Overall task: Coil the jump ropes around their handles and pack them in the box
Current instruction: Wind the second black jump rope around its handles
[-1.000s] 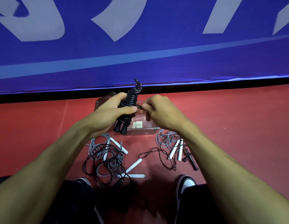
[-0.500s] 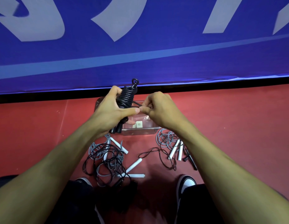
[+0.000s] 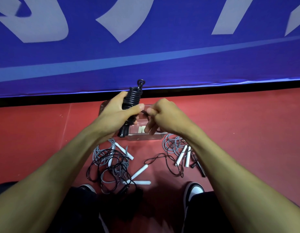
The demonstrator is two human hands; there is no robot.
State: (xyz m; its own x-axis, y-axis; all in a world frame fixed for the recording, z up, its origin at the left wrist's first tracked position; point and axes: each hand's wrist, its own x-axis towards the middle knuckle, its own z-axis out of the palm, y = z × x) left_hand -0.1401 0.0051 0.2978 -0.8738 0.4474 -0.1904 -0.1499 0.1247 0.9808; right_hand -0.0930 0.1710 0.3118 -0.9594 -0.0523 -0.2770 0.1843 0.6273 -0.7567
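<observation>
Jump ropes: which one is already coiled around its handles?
The black jump rope gripped in the left hand, its cord wound tightly around the paired handles; the right hand pinches its loose end. The other ropes lie loose and tangled on the red floor.

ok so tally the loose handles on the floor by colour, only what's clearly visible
White handles: 6
Black handles: 2
Total: 8
Not counted: the coiled rope in the left hand. More black ones may hide in the shadow near the shoes.
</observation>
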